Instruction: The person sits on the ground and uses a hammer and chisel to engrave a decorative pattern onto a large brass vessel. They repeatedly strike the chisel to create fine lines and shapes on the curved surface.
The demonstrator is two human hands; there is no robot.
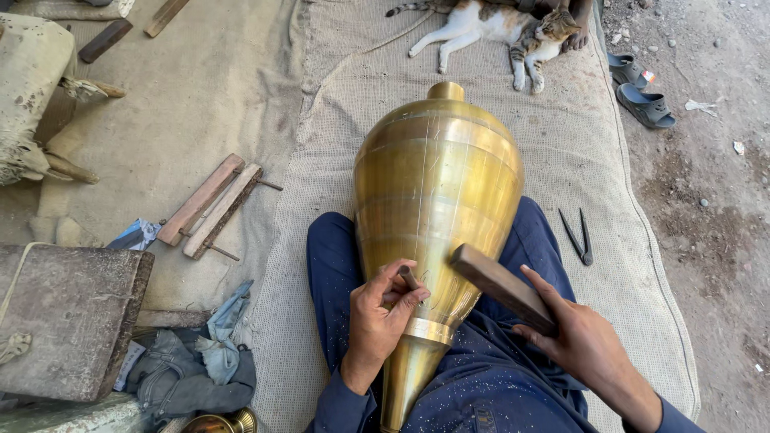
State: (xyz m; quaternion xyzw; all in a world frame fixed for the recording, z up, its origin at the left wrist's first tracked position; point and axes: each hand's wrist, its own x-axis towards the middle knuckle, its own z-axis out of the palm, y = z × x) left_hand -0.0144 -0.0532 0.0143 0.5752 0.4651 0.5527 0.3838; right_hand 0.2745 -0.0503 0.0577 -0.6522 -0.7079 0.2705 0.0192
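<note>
Head view: big brass vase (437, 200) lying across the lap on blue trousers (337, 265), narrow neck toward the body. Left hand (383, 313) pinching a small chisel (410, 278) against the vase's lower side — right hand (581, 341) just beside, wrapped round a wooden mallet (501, 287). Cat (497, 28) well beyond, on the burlap mat (337, 120).

A single head-worn camera looks steeply down and forward from close range over the seated person's lap, taking in the woven mat (577, 160) from the near edge to its far end.
</note>
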